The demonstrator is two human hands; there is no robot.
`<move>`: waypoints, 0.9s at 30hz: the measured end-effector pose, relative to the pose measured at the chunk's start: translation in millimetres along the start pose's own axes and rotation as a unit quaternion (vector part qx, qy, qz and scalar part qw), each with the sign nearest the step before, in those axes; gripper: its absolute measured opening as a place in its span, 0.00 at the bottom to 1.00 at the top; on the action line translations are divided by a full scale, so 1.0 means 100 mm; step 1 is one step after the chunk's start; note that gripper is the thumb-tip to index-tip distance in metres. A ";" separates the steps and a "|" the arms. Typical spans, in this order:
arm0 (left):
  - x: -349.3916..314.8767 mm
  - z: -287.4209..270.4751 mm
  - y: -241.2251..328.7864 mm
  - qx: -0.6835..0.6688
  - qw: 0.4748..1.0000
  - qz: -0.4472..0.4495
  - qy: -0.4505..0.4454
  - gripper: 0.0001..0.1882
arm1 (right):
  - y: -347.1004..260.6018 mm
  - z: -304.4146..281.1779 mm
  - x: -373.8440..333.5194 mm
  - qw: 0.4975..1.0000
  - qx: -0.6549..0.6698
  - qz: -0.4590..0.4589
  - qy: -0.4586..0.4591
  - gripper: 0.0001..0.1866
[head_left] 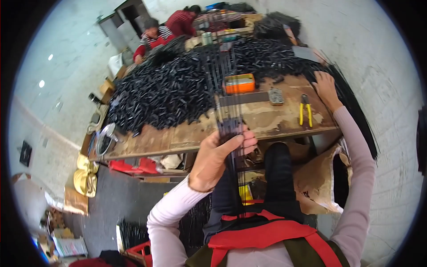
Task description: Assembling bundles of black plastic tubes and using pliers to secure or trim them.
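Observation:
A bundle of long, thin black rods is gripped in my left hand, in front of the table's near edge. The rods stand up from my fist and fan out a little toward their far tips; their lower ends run down before my lap. My right hand reaches to the table's right side, fingers stretched out at the edge of a pile of long black rods. I see nothing held in it. Yellow-handled pliers lie on the table, nearer me than that hand.
A heap of short black pieces covers much of the wooden table. An orange box, a small tin of tiny parts and a glass jar stand there too. Two people work at the far end. A brown sack stands below right.

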State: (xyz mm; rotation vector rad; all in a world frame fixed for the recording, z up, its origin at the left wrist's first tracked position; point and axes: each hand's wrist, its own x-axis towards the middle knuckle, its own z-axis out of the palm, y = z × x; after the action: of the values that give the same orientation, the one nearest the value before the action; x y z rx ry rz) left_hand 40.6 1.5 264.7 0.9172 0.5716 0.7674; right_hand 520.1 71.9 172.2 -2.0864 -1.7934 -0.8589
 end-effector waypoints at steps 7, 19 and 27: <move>-0.09 -0.13 -0.06 -0.020 1.000 0.020 0.009 0.15 | -2.47 -1.85 0.06 0.685 0.660 -0.115 -0.285 0.21; -0.24 -0.39 -0.06 -0.087 0.993 0.015 -0.078 0.25 | -1.28 -1.90 0.07 0.507 0.769 0.141 -0.362 0.22; -0.26 -0.23 -0.15 -0.064 0.996 0.051 -0.026 0.23 | 0.72 0.08 0.08 0.980 0.166 0.080 0.071 0.16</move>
State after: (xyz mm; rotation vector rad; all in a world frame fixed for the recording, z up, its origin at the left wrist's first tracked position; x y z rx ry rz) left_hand 13.3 -13.6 243.0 0.8507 0.4287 0.8594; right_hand 591.7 68.2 183.0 -1.8753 -1.5483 -0.6011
